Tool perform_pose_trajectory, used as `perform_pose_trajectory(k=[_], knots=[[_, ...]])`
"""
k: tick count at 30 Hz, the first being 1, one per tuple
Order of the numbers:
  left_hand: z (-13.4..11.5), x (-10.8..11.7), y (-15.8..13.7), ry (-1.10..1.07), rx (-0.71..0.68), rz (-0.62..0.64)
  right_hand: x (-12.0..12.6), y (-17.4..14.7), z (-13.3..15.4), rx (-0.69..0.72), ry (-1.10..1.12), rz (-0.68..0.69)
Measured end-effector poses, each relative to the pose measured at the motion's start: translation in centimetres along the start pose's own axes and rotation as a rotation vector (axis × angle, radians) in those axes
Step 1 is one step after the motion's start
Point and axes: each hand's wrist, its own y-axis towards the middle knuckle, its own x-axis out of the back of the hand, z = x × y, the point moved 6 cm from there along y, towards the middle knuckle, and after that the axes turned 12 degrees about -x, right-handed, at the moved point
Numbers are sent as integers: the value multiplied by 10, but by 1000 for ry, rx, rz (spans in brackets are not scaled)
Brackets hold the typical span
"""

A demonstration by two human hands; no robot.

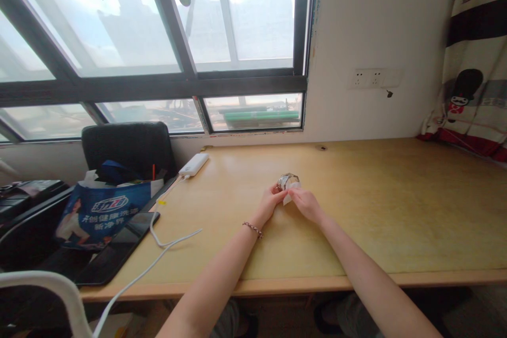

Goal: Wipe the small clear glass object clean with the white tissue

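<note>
A small, rounded, shiny thing point(287, 178) with a dark-and-light pattern is between my hands over the middle of the table; its exact kind is too small to make out. My left hand point(273, 200), with a braided bracelet at the wrist, closes round its left side. Fingers of my right hand point(306, 204) pinch a white tissue-like piece point(288, 198), which lies against the near side of the shiny thing and hangs down between both hands. The fingertips are partly hidden.
The wooden table point(396, 206) runs under both forearms. Left of me are a white power bank point(194, 165), its white cable point(166, 245), a dark flat tablet-like panel point(119, 253) at the table edge, and a blue bag point(106, 216) on a black chair point(127, 142).
</note>
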Motion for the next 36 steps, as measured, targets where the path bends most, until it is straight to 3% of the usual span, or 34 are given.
perform_pose_trajectory(k=[9,19,23,31,34,36], knots=[[2,7,-1,7,51,-92,-8,-4,9,-10,-235,-298],[4,4,-3,44,156,36,-1,-1,1,72,84,-124],[4,3,-4,48,159,50,5,0,-4,35,150,-154],[0,0,-3,114,81,9,6,-5,4,1,-141,-289],[-9,-5,-3,237,-33,16,4,-5,1,-48,-88,-310],[-17,-9,-5,366,-163,33,2,-4,-5,-108,61,-295]])
